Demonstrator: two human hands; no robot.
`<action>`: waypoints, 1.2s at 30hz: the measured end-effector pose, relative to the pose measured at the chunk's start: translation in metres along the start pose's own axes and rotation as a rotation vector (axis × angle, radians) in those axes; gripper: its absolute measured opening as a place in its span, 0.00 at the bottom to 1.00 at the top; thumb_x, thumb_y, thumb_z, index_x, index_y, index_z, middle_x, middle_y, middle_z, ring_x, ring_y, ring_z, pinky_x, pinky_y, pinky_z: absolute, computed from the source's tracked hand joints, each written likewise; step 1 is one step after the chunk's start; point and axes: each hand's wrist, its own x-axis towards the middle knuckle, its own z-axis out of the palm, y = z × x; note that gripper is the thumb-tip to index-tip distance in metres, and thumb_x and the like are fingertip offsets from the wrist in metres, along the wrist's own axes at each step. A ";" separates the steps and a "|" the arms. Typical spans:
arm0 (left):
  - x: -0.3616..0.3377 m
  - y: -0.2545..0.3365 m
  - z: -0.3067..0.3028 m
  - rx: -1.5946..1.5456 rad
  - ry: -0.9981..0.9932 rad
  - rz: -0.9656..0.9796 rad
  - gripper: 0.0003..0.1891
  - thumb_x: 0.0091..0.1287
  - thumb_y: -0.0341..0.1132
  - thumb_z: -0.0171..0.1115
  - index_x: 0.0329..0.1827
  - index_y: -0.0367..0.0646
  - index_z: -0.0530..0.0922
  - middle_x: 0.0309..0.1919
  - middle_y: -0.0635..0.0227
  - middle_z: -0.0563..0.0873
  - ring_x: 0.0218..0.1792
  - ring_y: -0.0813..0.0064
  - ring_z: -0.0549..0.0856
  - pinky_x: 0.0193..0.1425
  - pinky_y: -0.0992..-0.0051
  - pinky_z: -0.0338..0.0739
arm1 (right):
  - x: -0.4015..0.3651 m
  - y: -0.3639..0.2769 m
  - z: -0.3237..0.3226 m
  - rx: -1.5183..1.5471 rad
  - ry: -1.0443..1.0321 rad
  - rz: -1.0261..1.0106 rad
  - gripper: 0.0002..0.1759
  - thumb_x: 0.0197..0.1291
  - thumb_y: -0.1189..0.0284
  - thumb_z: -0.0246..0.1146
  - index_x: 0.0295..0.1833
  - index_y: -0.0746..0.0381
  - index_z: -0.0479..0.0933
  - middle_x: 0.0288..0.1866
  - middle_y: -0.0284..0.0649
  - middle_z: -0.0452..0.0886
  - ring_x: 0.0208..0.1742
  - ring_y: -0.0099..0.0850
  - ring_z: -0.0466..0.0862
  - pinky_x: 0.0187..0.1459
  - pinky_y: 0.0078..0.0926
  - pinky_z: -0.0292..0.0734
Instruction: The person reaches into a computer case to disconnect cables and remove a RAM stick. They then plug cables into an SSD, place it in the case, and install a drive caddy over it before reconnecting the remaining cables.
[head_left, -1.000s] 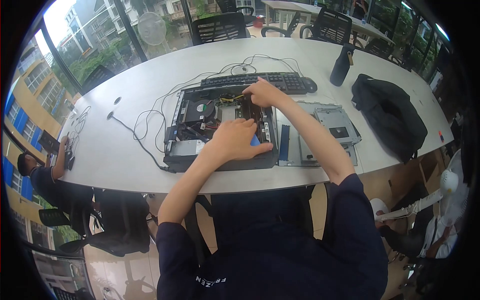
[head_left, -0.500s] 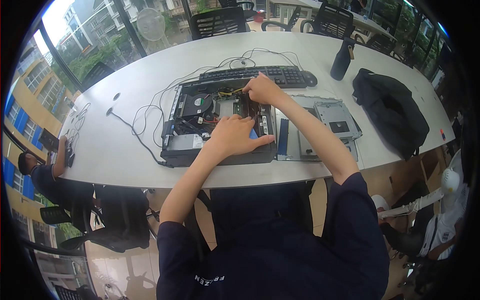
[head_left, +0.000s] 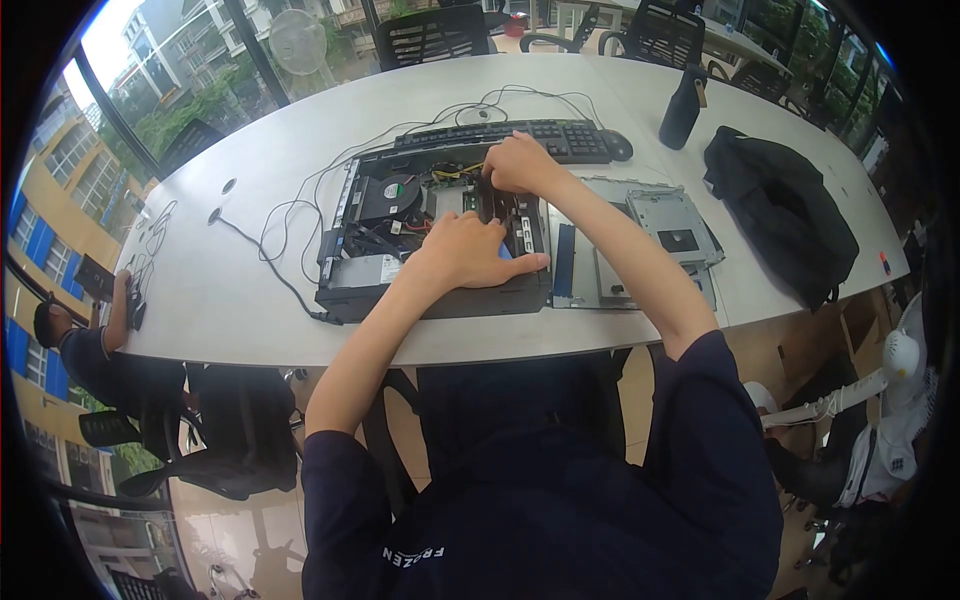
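An opened black computer case [head_left: 400, 300] lies flat on the white table, with a round fan [head_left: 390, 197], wires and boards showing inside. My left hand [head_left: 468, 250] rests over the front part of the case, fingers spread over the inner parts and thumb on the near right edge. At the right rear inside the case, my right hand [head_left: 518, 165] is curled, its fingertips down beside the yellow wires [head_left: 457, 174]. What those fingertips hold, if anything, is hidden.
Behind the case lie a black keyboard [head_left: 550, 140] and mouse [head_left: 619, 146]. Metal panels [head_left: 680, 235] are on its right, then a dark bottle [head_left: 682, 112] and black bag [head_left: 780, 215]. A cable [head_left: 262, 262] runs left. Another person [head_left: 85, 345] sits far left.
The view has shifted slightly, so the case and table sit a little higher. Both hands keep nearly the same places on the case, with the right fingers a bit more curled.
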 end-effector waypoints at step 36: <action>-0.048 -0.050 -0.036 -0.384 0.138 0.123 0.21 0.71 0.47 0.61 0.37 0.34 0.85 0.24 0.57 0.86 0.25 0.61 0.85 0.35 0.67 0.78 | 0.013 -0.013 0.013 0.005 -0.017 0.184 0.09 0.44 0.70 0.63 0.33 0.57 0.86 0.33 0.45 0.87 0.44 0.40 0.88 0.72 0.47 0.56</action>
